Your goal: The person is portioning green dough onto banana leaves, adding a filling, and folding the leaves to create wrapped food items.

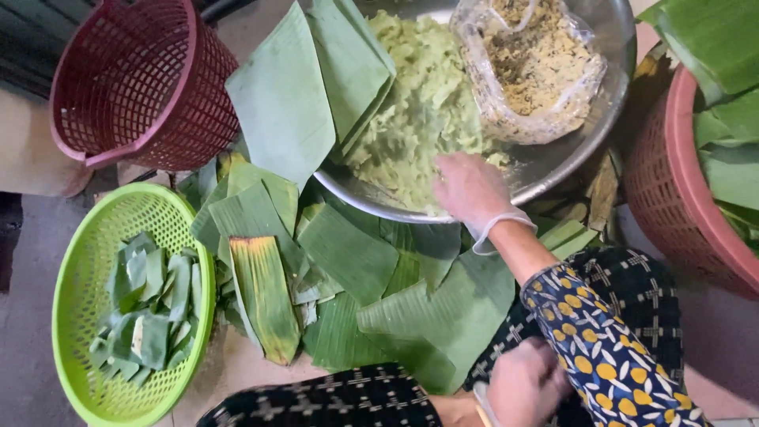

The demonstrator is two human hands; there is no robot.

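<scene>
My right hand (473, 192), in a thin clear glove, reaches over the near rim of the big metal bowl (569, 154) and rests on the green dough (415, 119). The dough is pale green, lumpy and ragged, heaped in the left half of the bowl. My fingers (452, 172) lie loosely spread on it, holding nothing that I can make out. My left hand (522, 383) is down by my lap, well below the bowl, also gloved and blurred; I cannot tell whether its fingers are open or closed.

I count one metal bowl, one clear plastic bag of yellowish crumbly filling (538, 67) lying in the bowl's right half, and three baskets: a dark red one (142, 83) tipped on its side to the upper left of the bowl, a lime green one (95, 261) to the lower left, and a pink one (672, 198) just right of the bowl.

Banana leaves (348, 253) lie overlapped under and in front of the bowl, too many to count; two or three more lean over its left rim, covering part of the dough. The green basket holds small folded leaf parcels (146, 312). The pink basket carries more large leaves (723, 95).
</scene>
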